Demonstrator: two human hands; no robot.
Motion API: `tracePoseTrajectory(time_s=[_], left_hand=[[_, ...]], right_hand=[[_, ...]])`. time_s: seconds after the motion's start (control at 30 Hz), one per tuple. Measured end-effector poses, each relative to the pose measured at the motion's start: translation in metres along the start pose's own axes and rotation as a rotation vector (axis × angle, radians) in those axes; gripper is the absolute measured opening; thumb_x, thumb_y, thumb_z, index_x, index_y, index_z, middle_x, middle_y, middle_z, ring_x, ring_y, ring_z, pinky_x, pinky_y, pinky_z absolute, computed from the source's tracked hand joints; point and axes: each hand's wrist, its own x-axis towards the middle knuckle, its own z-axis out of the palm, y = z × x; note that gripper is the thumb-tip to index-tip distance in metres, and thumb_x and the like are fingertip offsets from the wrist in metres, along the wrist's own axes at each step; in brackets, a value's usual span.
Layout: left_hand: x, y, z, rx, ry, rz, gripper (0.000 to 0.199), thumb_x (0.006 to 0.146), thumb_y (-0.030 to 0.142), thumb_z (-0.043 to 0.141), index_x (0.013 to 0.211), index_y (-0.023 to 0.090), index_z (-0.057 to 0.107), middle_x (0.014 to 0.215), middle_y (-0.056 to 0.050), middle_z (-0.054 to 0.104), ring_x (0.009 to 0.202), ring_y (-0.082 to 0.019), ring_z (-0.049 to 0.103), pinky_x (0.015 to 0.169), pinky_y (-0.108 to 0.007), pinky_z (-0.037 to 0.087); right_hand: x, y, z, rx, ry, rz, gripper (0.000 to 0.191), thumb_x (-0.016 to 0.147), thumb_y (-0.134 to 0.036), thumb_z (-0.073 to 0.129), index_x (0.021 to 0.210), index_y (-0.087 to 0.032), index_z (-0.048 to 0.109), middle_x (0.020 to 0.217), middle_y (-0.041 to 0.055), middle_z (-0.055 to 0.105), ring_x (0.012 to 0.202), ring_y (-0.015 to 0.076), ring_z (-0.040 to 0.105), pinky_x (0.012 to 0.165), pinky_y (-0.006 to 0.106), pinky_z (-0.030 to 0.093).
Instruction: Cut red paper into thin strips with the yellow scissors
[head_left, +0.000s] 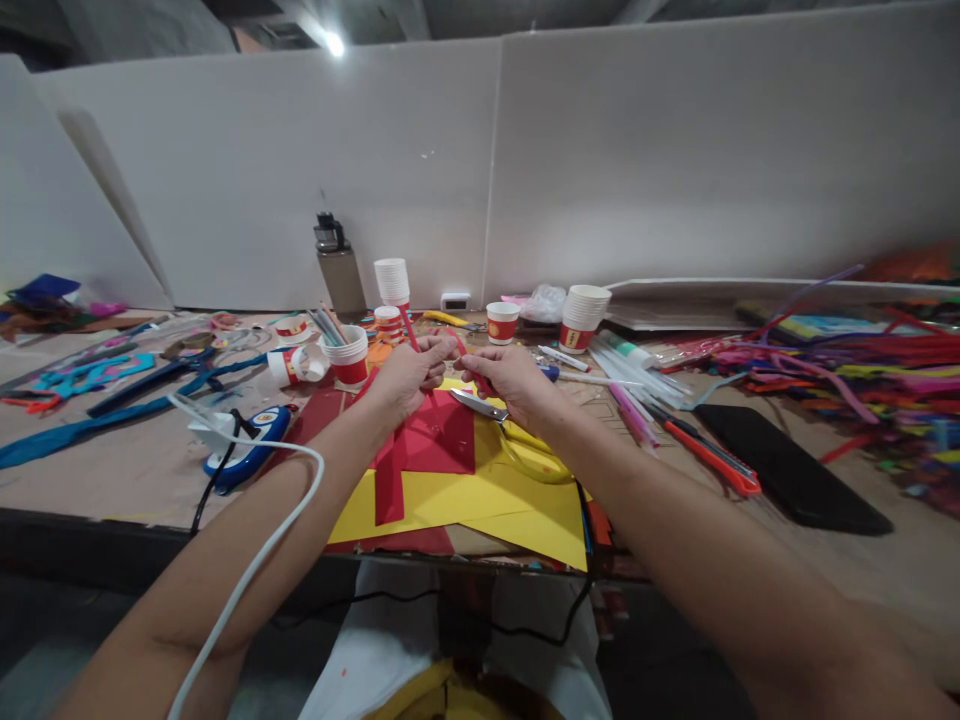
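My left hand (411, 378) is closed on a narrow red strip (407, 328), which sticks up above the fingers and also shows below them. Close beside it, my right hand (504, 376) pinches a red piece whose tip rises between the two hands; whether both hold the same strip is hard to tell. Under the hands lie red sheets (442, 440) on top of yellow sheets (517, 500). Scissors with yellow handles (536, 455) rest on the yellow paper, blades pointing up and left, just below my right hand.
Red-and-white paper cups (585, 318) stand along the back, one holding pencils (346, 358). At right lie a red cutter (712, 455), a black phone (791, 468) and colourful pipe cleaners (847, 370). A blue glue gun (251, 450) and white cable (281, 530) are at left.
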Motion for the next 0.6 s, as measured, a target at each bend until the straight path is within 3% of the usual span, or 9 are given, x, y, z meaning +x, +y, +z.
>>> tracePoseTrajectory(time_s=[0.2, 0.43, 0.6], left_hand=[[-0.0019, 0.0007, 0.0036, 0.072, -0.016, 0.026, 0.026, 0.062, 0.025, 0.078, 0.068, 0.01, 0.058, 0.052, 0.005, 0.044, 0.04, 0.0, 0.026, 0.038, -0.015, 0.015], [0.0043, 0.002, 0.0021, 0.053, 0.1, 0.169, 0.029, 0.06, 0.027, 0.079, 0.068, 0.011, 0.057, 0.047, 0.009, 0.031, 0.039, 0.0, 0.022, 0.038, -0.016, 0.014], [0.0069, 0.0055, 0.0002, -0.002, 0.163, 0.215, 0.029, 0.06, 0.026, 0.079, 0.068, 0.011, 0.057, 0.047, 0.009, 0.035, 0.037, 0.0, 0.025, 0.038, -0.016, 0.015]], right_hand=[[0.0008, -0.0001, -0.0018, -0.101, 0.027, -0.041, 0.03, 0.07, -0.042, 0.067, 0.068, -0.011, 0.068, 0.057, 0.0015, 0.06, 0.046, 0.0054, 0.039, 0.042, 0.019, 0.026], [-0.0003, -0.0008, -0.0002, -0.136, 0.007, -0.044, 0.027, 0.072, -0.038, 0.065, 0.074, -0.011, 0.07, 0.06, 0.0025, 0.062, 0.045, 0.0059, 0.043, 0.043, 0.02, 0.032], [-0.0042, -0.0043, -0.0013, -0.15, -0.005, -0.021, 0.026, 0.074, -0.036, 0.064, 0.076, -0.011, 0.071, 0.063, 0.0039, 0.064, 0.046, 0.0058, 0.045, 0.043, 0.018, 0.033]])
